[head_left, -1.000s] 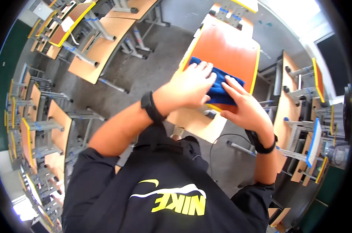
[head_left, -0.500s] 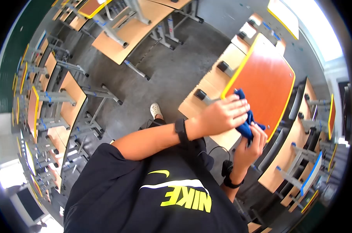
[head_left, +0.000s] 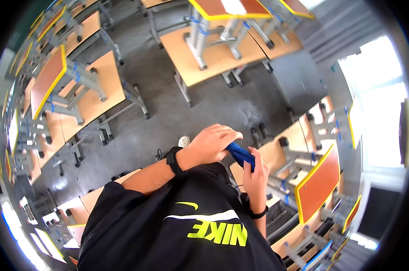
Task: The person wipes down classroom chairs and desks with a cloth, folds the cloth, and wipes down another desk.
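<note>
A dark blue cloth is bunched between my two hands in front of my black shirt. My left hand, palm down, has closed over the cloth's upper left end. At the cloth's lower right, the fingers and thumb of my right hand pinch it. Both hands are apart from the upturned chair on my right, which has an orange-brown panel edged in yellow. Part of the cloth is hidden under my fingers.
Wooden desks with grey metal legs, such as one ahead and one at left, carry upturned chairs. Grey floor runs between the rows. A bright window is on the right. My white shoe shows below.
My hands and the cloth have come off the orange-brown chair panel and drawn back in front of my body. The view has turned, bringing the desks ahead closer to the middle.
</note>
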Demonstrator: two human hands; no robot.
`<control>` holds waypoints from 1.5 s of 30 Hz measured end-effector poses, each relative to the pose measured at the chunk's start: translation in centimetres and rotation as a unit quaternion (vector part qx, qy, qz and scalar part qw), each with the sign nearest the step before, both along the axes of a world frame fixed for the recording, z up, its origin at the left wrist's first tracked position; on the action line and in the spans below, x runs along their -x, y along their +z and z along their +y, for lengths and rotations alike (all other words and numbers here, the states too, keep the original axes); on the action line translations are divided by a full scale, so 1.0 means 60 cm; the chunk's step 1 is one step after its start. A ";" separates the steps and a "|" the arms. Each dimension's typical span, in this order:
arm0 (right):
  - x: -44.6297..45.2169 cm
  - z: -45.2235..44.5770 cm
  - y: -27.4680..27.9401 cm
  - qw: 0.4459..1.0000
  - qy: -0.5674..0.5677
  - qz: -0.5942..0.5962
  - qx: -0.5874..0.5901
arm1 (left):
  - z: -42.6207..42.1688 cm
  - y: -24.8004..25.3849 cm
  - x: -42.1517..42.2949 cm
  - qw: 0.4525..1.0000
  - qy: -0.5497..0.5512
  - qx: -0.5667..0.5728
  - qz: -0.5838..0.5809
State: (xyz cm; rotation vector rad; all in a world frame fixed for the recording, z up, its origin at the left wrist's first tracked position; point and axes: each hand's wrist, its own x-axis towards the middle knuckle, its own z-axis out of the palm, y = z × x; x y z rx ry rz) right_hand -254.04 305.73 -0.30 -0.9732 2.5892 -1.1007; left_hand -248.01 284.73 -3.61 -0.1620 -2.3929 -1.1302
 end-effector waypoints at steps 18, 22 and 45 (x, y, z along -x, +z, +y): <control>0.045 -0.573 -0.074 0.883 0.462 -0.071 0.035 | -0.340 -0.011 -0.212 0.892 0.376 -0.215 -0.125; 0.090 -0.718 -0.085 0.840 0.529 -0.066 0.103 | -0.423 0.012 -0.174 0.854 0.455 -0.215 -0.134; 0.122 -1.180 -0.045 0.711 0.670 -0.209 0.049 | -0.731 0.055 -0.163 0.717 0.609 -0.290 -0.177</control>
